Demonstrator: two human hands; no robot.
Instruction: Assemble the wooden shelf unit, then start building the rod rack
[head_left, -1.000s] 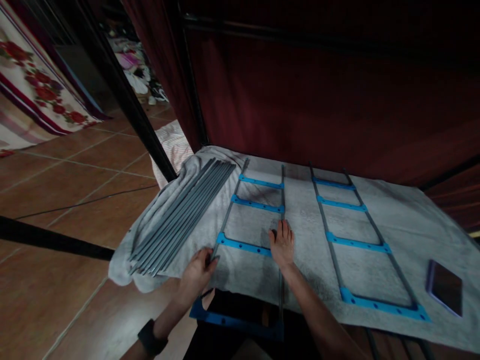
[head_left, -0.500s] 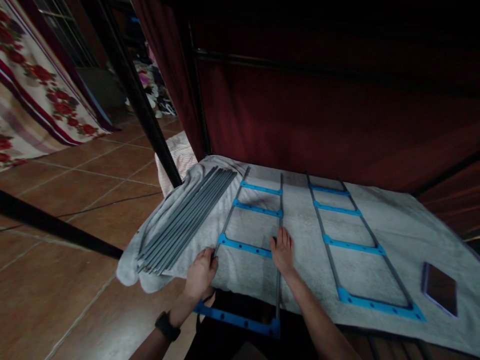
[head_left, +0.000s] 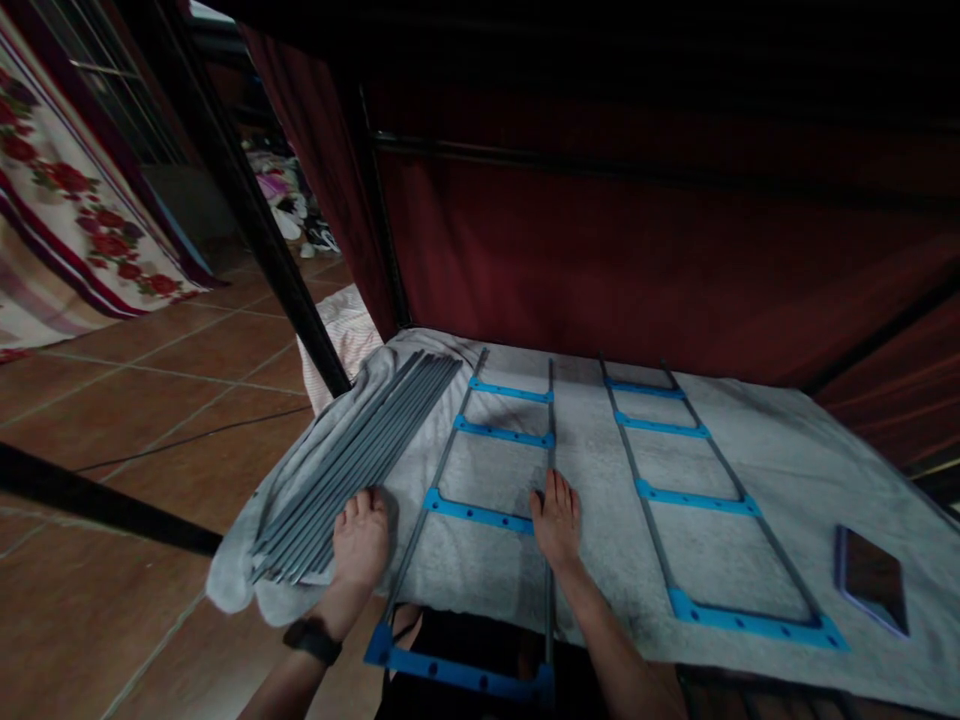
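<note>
My left hand (head_left: 361,535) lies at the right edge of a bundle of grey rods (head_left: 360,460), fingers pointing away from me, with no rod visibly in its grip. My right hand (head_left: 556,518) rests flat over the right-hand rod of the nearer ladder-like frame, its fingers stretched and thumb apart. That frame joins two grey rods with blue crossbars (head_left: 480,513). Its lowest blue crossbar (head_left: 461,672) extends past the bed's front edge, over my lap. To the right lies a second ladder-like frame (head_left: 697,497) of the same make.
A grey blanket (head_left: 600,560) covers the bed under everything. A phone (head_left: 871,580) lies at the right. Black metal posts (head_left: 262,230) stand at the left, and a dark red curtain (head_left: 600,270) hangs behind. Tiled floor (head_left: 165,400) shows at left.
My left hand has left the near frame's left rod and moved left to the rod bundle. My right hand stays on the right rod. The camera view has shifted slightly.
</note>
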